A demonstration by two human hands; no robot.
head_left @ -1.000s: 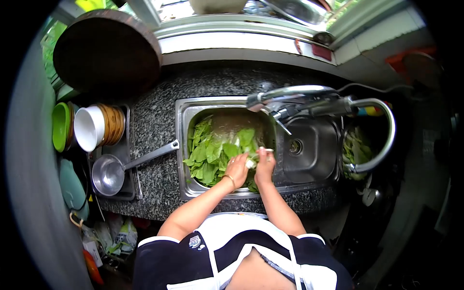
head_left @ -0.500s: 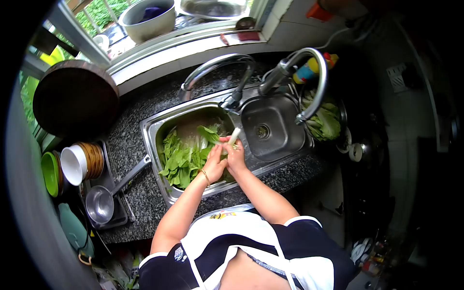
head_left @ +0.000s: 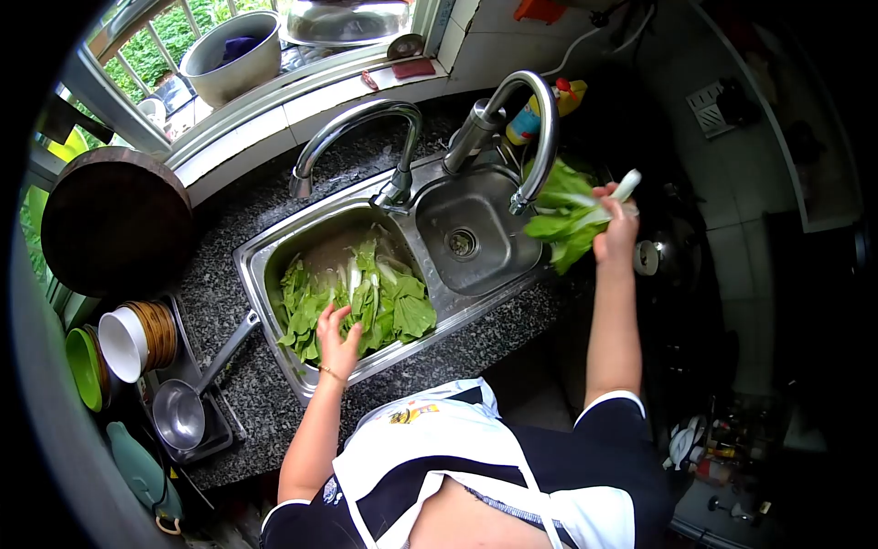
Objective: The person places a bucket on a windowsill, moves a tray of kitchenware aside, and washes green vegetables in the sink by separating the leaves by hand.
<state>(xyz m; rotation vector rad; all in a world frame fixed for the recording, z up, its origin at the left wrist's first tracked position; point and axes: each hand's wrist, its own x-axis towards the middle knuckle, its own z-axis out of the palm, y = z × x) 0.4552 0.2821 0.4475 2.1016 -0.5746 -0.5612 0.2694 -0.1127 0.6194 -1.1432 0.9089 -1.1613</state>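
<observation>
My right hand (head_left: 618,227) is closed round the white stalks of a leafy green vegetable (head_left: 572,215), held out to the right of the sink. Its leaves point left, partly under the curved right faucet, and hide most of what lies beneath. My left hand (head_left: 338,340) is over the front edge of the left basin (head_left: 274,261), fingers apart, with nothing in it. Just beyond its fingers, more leafy greens (head_left: 393,302) with white stalks lie in the water of that basin.
Two curved faucets (head_left: 402,174) rise behind the sink. The right basin (head_left: 476,229) shows its drain. To the left are a metal ladle-like pan (head_left: 179,414), a white bowl (head_left: 123,343) and a round dark board (head_left: 114,220). A yellow-and-blue bottle (head_left: 526,122) stands behind the right faucet.
My hands were together over the left basin and have parted. The right has carried the greens across to the right; the left has moved left and opened. The view has shifted.
</observation>
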